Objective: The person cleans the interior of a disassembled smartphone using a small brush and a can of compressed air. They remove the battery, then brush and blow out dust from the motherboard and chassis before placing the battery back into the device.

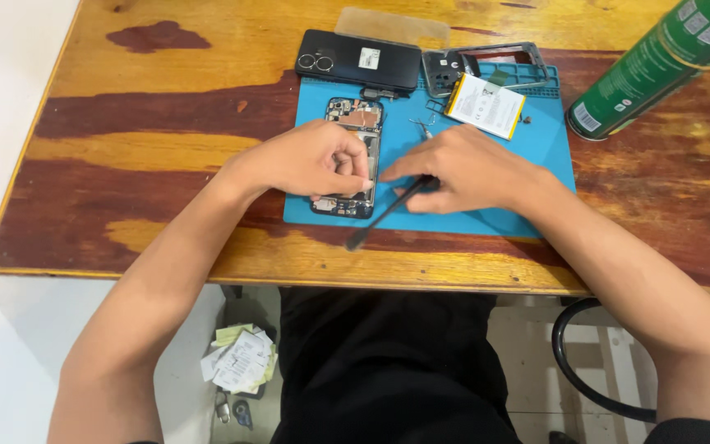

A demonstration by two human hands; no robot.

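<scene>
Covering opened phone (356,115) middle: left hand (310,160); right hand (466,168) hides tool (388,212) tip.

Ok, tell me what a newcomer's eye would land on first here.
First the bright blue work mat in the middle of the worn wooden table, with an opened phone lying on it. The left hand presses on that phone while the right hand holds a black pry tool beside it. At the far right lies a green spray can.
</scene>
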